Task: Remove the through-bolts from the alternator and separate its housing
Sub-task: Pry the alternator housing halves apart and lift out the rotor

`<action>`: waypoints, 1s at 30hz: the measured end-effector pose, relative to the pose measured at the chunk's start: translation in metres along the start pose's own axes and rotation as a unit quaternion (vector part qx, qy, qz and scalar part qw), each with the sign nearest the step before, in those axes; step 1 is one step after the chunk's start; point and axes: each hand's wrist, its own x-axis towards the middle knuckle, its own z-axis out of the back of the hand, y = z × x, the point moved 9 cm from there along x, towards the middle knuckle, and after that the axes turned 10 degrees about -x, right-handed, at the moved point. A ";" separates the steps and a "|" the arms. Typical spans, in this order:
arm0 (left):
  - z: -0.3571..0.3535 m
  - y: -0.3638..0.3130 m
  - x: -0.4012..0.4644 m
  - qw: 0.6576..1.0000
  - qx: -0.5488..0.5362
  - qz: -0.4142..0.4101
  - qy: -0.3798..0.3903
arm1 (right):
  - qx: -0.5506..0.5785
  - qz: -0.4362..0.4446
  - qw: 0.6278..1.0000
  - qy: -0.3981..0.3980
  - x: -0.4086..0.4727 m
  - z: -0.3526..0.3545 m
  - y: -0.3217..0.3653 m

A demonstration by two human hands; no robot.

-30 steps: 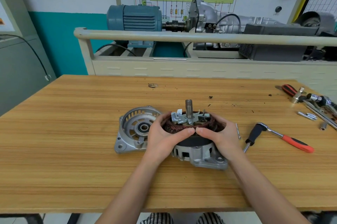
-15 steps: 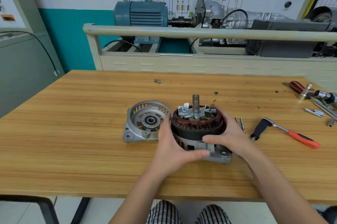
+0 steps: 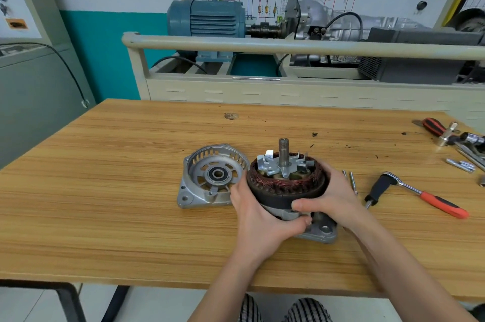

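The alternator body (image 3: 287, 190) stands on the wooden worktop (image 3: 105, 203), right in front of the person. Its shaft (image 3: 283, 152) points straight up. Around the shaft sit shiny fan blades and a ring of copper wire (image 3: 286, 184). A dark band goes round the outside, and a grey metal rear housing (image 3: 319, 232) sits at the bottom.

The front cover (image 3: 212, 177) is already off. It lies flat on the worktop, just to the left of the body, with its round bearing facing up.

Both hands are clamped on the body. The left hand (image 3: 258, 212) wraps the left side, with its thumb low at the front, on the grey metal. The right hand (image 3: 332, 198) wraps the right side, and its thumb presses on the dark band at the front. The two thumbs are close together.

Some thin bolts (image 3: 350, 181) lie on the worktop just right of the right hand, so I think they are out already. A ratchet wrench with an orange handle (image 3: 420, 194) lies further right. More tools (image 3: 456, 140) sit at the far right edge.

The body stands tall, so I think the next pull has to go straight up along the shaft. Both hands are equally near. The left thumb could hold the grey housing down.
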 end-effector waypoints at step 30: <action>0.000 0.003 0.006 0.996 0.007 0.038 0.086 | -0.524 0.145 0.839 0.025 0.060 -0.003 0.117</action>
